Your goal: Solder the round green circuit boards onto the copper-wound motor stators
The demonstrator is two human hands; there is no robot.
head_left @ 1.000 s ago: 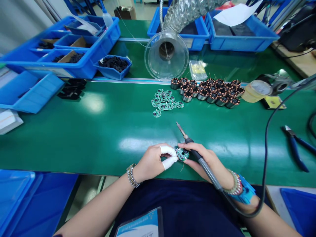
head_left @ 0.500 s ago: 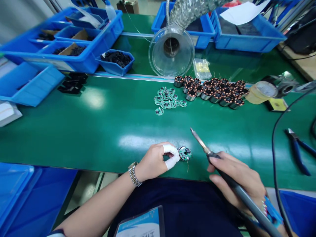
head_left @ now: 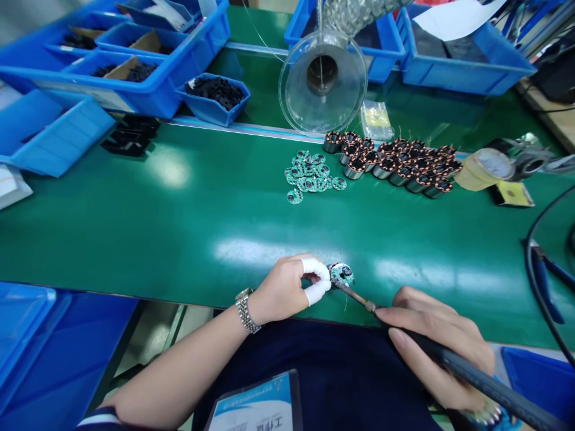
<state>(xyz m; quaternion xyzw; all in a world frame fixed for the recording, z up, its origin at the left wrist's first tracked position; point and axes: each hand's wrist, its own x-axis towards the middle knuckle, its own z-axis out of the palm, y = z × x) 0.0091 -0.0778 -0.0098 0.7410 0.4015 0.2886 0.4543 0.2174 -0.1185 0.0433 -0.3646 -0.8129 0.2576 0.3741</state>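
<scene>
My left hand [head_left: 287, 284], with white covers on its thumb and forefinger, pinches the near left edge of a small round green circuit board [head_left: 342, 273]. What sits beneath the board is mostly hidden, and a thin wire hangs from it. In my right hand [head_left: 442, 341] is a soldering iron [head_left: 415, 338], gripped like a pen. Its tip meets the board's lower left edge, close to my left fingertips; whether it touches cannot be made out. Farther back lies a pile of round green boards [head_left: 309, 173], beside several copper-wound motor stators [head_left: 404, 161].
A clear fume-extraction hood [head_left: 323, 84] stands behind the stators. Blue bins [head_left: 215, 99] with black parts fill the back left. To the right are a tape roll [head_left: 487, 167], blue-handled pliers [head_left: 545, 281] and the iron's black cable [head_left: 532, 239]. Black parts [head_left: 132, 136] lie at left.
My right hand has brought the soldering iron down and left, from above the table to the board's edge. My left hand keeps its pinch. The view has shifted slightly.
</scene>
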